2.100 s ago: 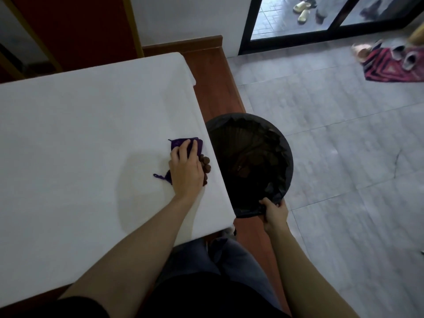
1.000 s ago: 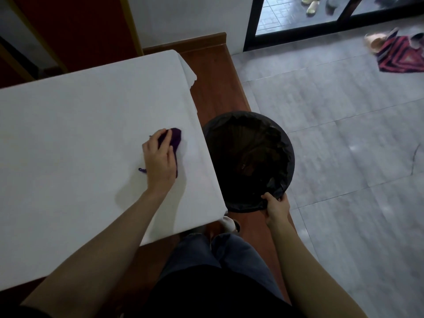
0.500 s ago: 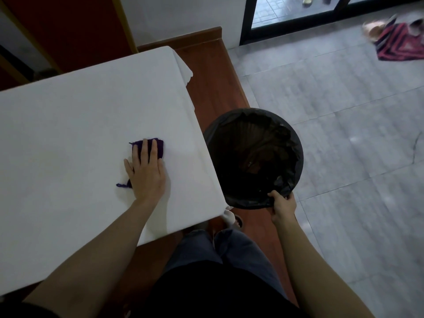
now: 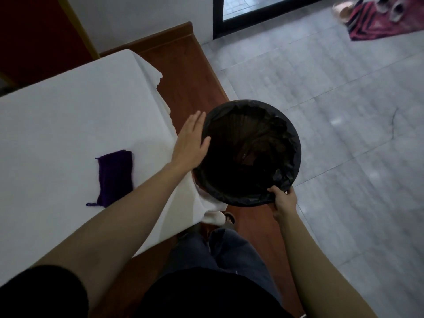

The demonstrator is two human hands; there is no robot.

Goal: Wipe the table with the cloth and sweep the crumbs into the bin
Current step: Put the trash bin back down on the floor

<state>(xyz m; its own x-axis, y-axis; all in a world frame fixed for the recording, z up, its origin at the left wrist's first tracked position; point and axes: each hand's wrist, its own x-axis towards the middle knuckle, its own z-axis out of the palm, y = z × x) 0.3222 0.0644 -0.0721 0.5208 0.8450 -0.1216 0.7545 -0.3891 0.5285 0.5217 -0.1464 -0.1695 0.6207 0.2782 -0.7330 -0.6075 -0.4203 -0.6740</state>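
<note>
Cloth (image 4: 115, 177) lies loose on table (image 4: 57, 115), no crumbs visible — likely done. Left hand (image 4: 190, 143) fingers spread, empty, beside bin (image 4: 296, 143); right hand (image 4: 283, 200) fingers clamped on rim.

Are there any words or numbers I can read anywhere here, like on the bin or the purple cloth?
None can be read.
Bin: plain black liner, no label showing.
Purple cloth: no tag or print visible.
White table: bare.
Striped mat by the door: a pattern only, blurred, no letters.

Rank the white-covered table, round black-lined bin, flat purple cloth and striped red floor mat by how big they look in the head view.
1. White-covered table
2. Round black-lined bin
3. Purple cloth and striped red floor mat: alike; the mat is farther and cut off.
</note>
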